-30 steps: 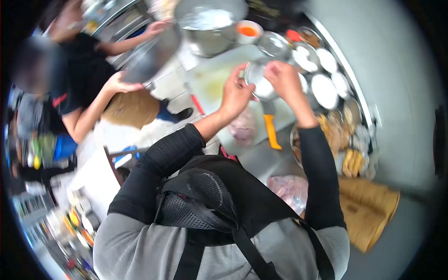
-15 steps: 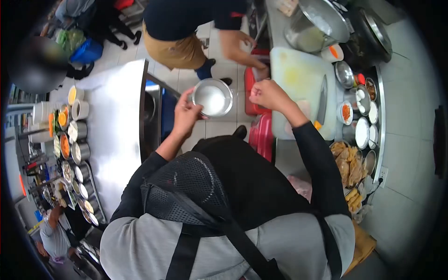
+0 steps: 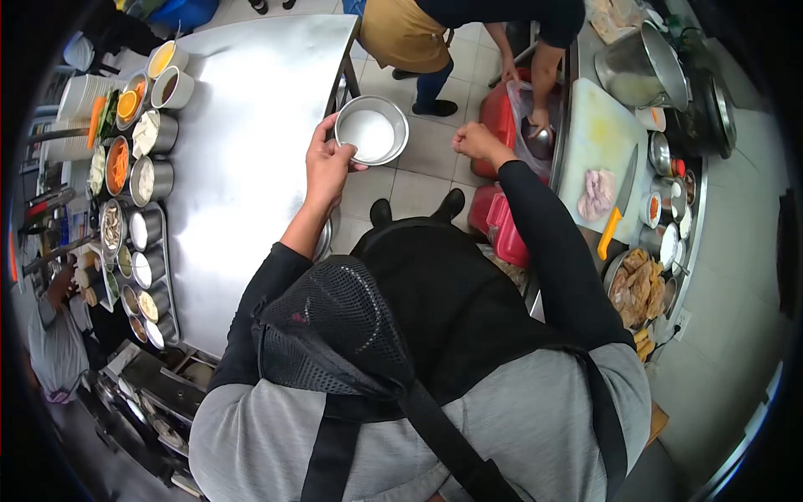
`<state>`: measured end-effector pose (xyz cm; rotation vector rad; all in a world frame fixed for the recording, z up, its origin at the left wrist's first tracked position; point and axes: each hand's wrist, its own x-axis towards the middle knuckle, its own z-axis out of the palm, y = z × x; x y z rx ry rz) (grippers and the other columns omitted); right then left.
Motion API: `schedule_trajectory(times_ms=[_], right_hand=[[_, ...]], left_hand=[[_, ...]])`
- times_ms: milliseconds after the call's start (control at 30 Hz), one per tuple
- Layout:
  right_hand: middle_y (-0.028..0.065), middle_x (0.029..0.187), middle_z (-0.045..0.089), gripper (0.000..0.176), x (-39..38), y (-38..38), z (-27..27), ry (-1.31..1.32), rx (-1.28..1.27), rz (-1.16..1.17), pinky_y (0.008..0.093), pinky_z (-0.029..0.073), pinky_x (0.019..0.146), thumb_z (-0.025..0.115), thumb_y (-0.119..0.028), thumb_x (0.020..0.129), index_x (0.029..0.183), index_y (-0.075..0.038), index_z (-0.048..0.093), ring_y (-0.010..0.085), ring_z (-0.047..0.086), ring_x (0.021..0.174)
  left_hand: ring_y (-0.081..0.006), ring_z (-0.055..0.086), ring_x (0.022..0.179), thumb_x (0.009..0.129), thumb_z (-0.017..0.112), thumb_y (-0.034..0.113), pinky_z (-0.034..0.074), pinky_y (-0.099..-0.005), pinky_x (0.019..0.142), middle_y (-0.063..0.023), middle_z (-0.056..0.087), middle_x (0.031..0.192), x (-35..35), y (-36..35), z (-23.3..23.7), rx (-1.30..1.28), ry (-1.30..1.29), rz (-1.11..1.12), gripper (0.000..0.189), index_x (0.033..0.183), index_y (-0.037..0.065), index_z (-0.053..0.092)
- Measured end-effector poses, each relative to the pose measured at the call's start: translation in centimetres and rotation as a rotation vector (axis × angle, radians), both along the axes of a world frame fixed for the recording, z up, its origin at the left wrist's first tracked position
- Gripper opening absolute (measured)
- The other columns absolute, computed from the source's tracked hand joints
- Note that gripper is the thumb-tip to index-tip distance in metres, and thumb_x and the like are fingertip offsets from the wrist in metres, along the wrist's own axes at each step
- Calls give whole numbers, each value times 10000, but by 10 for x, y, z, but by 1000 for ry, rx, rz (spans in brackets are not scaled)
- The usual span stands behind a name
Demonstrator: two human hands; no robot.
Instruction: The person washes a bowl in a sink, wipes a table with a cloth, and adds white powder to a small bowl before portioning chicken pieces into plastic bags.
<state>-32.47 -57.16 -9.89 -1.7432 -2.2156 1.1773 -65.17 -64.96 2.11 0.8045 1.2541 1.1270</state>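
Observation:
My left hand (image 3: 328, 163) grips the rim of a round metal bowl (image 3: 371, 130) with white contents, held over the floor beside the steel table. To the right, my right hand (image 3: 481, 142) is raised with its fingers curled together; whether anything small is inside them cannot be seen. Beyond it stands a red bin (image 3: 495, 117) with a plastic liner. A co-worker's hand (image 3: 538, 119) reaches into that bin with a metal bowl (image 3: 542, 142).
The steel table (image 3: 251, 125) at left bears several metal containers and bowls. At right, a cutting board (image 3: 615, 134) holds raw meat (image 3: 596, 194) and a yellow-handled knife (image 3: 611, 233). The co-worker (image 3: 410, 38) bends across the aisle ahead.
The view has turned, and the steel table and the cutting board sit further right in it. The co-worker now bends over the red bin with both arms. My left hand still holds the bowl.

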Motion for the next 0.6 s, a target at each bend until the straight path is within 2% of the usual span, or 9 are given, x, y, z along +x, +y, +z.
schedule_trajectory(times_ms=[33, 100, 200, 300, 333, 400, 500, 567, 600], right_hand=[[148, 714, 693, 183, -2, 0, 4, -5, 6, -12, 367, 541, 691, 741, -191, 704, 777, -27, 702, 286, 685, 680], [136, 726, 694, 189, -4, 2, 9, -51, -214, -104, 369, 543, 704, 754, -184, 692, 770, -24, 691, 269, 679, 673], [144, 748, 686, 194, -3, 0, 7, -90, -22, -53, 385, 534, 692, 749, -200, 697, 779, -40, 676, 260, 674, 714], [150, 729, 676, 195, 3, 1, -13, -52, 17, -45, 378, 535, 667, 751, -194, 713, 781, -30, 669, 258, 662, 667], [150, 729, 676, 195, 4, -3, -13, -50, 15, -58, 378, 535, 667, 751, -194, 713, 781, -30, 669, 258, 662, 667], [159, 728, 673, 182, 2, -8, -9, 83, -257, -195, 385, 536, 656, 735, -177, 717, 767, -19, 660, 295, 653, 649], [161, 743, 688, 205, -1, -9, 6, -61, -240, -202, 406, 538, 664, 704, -235, 744, 775, -32, 693, 336, 663, 683], [173, 734, 687, 241, 15, -1, -25, -313, 249, 208, 429, 537, 652, 664, -284, 754, 772, -50, 719, 342, 671, 691], [209, 770, 678, 259, 15, -6, 1, -258, 361, 187, 468, 531, 655, 612, -277, 771, 781, -43, 722, 378, 660, 709]], left_hand=[[-131, 629, 647, 818, 511, -90, 586, -267, 588, -91, 634, 828, -1, 0, 4, -5, -10, 15, 599, 1393, 6, 374], [-120, 601, 606, 812, 516, -90, 593, -277, 578, -60, 601, 756, -1, 1, 5, -10, -23, 23, 604, 1393, 1, 379], [-129, 618, 616, 815, 506, -92, 590, -273, 579, -78, 622, 782, -3, 5, 5, 18, -12, 3, 601, 1394, -13, 368], [-129, 616, 613, 814, 501, -92, 588, -273, 575, -77, 620, 780, 3, 9, 4, 24, -13, -9, 592, 1388, -27, 368], [-128, 614, 616, 814, 499, -92, 586, -273, 574, -77, 618, 778, 5, 10, 4, 28, -11, -12, 591, 1387, -29, 369], [-128, 612, 619, 814, 497, -92, 585, -272, 572, -77, 616, 777, 8, 12, 2, 27, -8, -18, 589, 1386, -30, 370], [-163, 661, 697, 823, 496, -94, 585, -259, 580, -125, 655, 921, 4, 14, -4, 39, 12, -66, 599, 1397, 11, 363], [-129, 604, 623, 810, 502, -91, 583, -277, 568, -69, 613, 772, 8, 17, -7, 70, 39, -69, 627, 1412, 31, 375], [-155, 639, 681, 805, 503, -93, 581, -276, 570, -91, 637, 869, 8, 22, -20, 45, 47, -85, 650, 1423, 60, 372]])
